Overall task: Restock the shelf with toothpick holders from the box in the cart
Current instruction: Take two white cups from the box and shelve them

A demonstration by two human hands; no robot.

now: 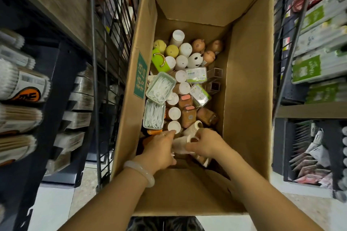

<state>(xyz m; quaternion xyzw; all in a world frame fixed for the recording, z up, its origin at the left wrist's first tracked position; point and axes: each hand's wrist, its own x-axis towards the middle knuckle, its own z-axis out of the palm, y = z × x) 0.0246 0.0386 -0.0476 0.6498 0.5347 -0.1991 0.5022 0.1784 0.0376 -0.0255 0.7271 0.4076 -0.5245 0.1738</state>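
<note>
Both hands (pixel 180 146) apparently grip one holder (pixel 181 143) in the box (pixel 249 84).

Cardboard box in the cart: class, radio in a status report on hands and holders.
Both hands, left hand and right hand, down in cardboard box, gripping a pale ribbed toothpick holder. Floss-pick packs crowd alongside. Nothing blocking.

You've got cotton swab packs (pixel 20 88) racked on your left, green-labelled packets (pixel 317 65) stacked on your right, and a pale tiled floor (pixel 56 202) underneath.
</note>
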